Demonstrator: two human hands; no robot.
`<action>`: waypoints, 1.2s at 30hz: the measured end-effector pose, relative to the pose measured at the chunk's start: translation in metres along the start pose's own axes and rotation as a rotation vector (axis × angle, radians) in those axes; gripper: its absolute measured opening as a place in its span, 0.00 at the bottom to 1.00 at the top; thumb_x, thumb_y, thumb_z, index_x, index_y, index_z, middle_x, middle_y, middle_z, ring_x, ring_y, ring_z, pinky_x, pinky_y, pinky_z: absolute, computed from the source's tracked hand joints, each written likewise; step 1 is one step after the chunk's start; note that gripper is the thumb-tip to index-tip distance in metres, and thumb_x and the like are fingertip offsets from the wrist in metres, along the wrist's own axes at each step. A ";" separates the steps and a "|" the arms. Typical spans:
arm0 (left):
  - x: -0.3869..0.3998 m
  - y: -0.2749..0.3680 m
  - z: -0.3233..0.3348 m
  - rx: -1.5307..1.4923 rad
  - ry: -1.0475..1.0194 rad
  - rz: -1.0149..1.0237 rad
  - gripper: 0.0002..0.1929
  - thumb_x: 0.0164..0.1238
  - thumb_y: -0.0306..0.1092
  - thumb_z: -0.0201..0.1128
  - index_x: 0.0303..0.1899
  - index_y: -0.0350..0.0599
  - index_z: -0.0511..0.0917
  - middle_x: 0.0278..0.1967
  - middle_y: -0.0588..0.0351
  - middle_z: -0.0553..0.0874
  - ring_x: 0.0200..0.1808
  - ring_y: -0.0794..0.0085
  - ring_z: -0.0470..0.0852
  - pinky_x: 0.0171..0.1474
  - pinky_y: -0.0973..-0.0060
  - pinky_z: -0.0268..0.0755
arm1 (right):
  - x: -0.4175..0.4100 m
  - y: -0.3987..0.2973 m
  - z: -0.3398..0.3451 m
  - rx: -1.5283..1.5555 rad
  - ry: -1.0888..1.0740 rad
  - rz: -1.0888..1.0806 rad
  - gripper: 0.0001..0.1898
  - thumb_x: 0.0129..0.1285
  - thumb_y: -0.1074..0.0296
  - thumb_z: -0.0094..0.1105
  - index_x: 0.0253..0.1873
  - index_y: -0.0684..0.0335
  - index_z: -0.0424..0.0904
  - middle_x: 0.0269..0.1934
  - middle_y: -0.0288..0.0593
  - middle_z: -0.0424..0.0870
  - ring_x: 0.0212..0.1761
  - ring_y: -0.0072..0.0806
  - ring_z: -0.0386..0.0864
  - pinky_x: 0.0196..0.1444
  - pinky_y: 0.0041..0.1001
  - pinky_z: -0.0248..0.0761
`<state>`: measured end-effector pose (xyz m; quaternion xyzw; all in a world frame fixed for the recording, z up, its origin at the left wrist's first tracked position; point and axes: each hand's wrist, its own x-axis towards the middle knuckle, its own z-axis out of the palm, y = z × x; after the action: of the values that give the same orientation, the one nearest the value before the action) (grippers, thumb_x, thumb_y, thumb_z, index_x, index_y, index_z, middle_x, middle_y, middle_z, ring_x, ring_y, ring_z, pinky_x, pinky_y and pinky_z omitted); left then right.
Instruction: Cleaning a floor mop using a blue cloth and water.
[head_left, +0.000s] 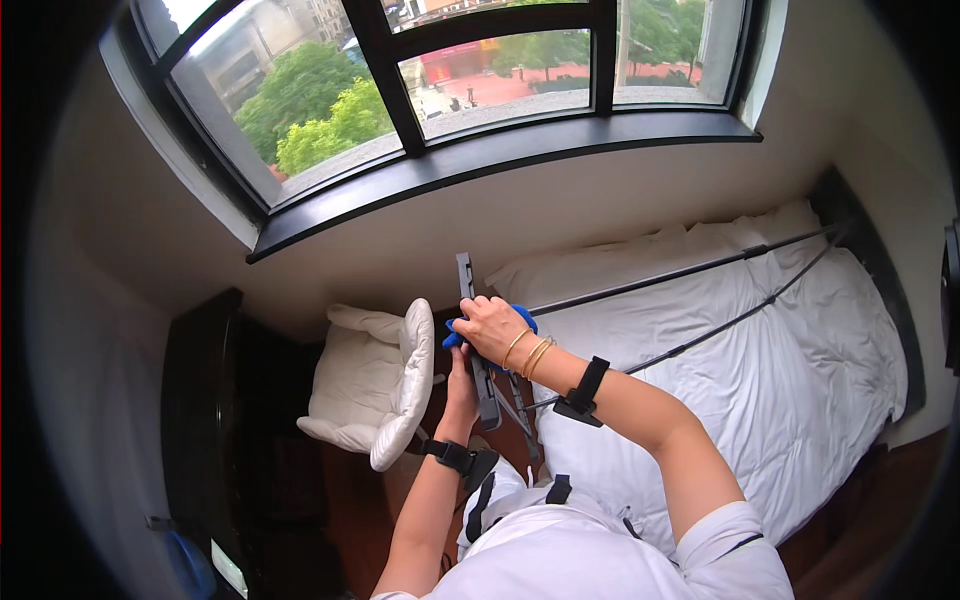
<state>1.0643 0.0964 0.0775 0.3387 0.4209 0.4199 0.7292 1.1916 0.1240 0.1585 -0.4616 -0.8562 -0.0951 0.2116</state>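
A grey slotted bar (489, 405) stands on end in front of me, part of a frame with long dark tubes (637, 283), perhaps a folding drying rack. My right hand (491, 326) presses a blue cloth (453, 341) around the bar near its middle. Just below it, my left hand (461, 386) holds the bar from the left side, thumb pointing up towards the cloth. Its other fingers are mostly hidden behind the bar. Thin grey legs (521, 420) show beneath the frame.
The tubes stretch right across a bed with white bedding (697, 360) to its dark headboard (874, 292). A cream padded chair (360, 375) stands close on the left, beside a dark desk (199, 420). Ahead is a window with a dark sill (510, 163).
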 end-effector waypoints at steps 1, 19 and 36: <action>-0.002 0.003 0.006 0.006 -0.006 -0.007 0.29 0.68 0.59 0.34 0.57 0.47 0.64 0.52 0.56 0.73 0.50 0.76 0.72 0.49 0.78 0.65 | -0.005 -0.001 0.007 0.005 0.003 0.009 0.05 0.51 0.66 0.53 0.34 0.55 0.75 0.32 0.39 0.71 0.35 0.30 0.74 0.35 0.26 0.68; 0.013 -0.002 -0.013 -0.051 0.079 0.161 0.34 0.65 0.63 0.34 0.53 0.40 0.67 0.47 0.58 0.73 0.48 0.77 0.69 0.56 0.81 0.56 | -0.030 -0.003 0.026 0.380 0.034 0.195 0.05 0.52 0.67 0.52 0.31 0.57 0.77 0.31 0.43 0.71 0.36 0.35 0.74 0.40 0.31 0.70; 0.014 0.015 0.008 -0.223 -0.071 0.025 0.39 0.61 0.68 0.30 0.62 0.46 0.58 0.43 0.55 0.77 0.41 0.72 0.74 0.46 0.77 0.67 | -0.063 -0.018 0.001 0.320 0.126 0.004 0.05 0.50 0.69 0.54 0.33 0.52 0.77 0.28 0.38 0.70 0.32 0.30 0.73 0.33 0.28 0.68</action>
<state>1.0703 0.1140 0.0884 0.2750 0.3414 0.4610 0.7716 1.2071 0.0673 0.1298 -0.4166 -0.8447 0.0143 0.3358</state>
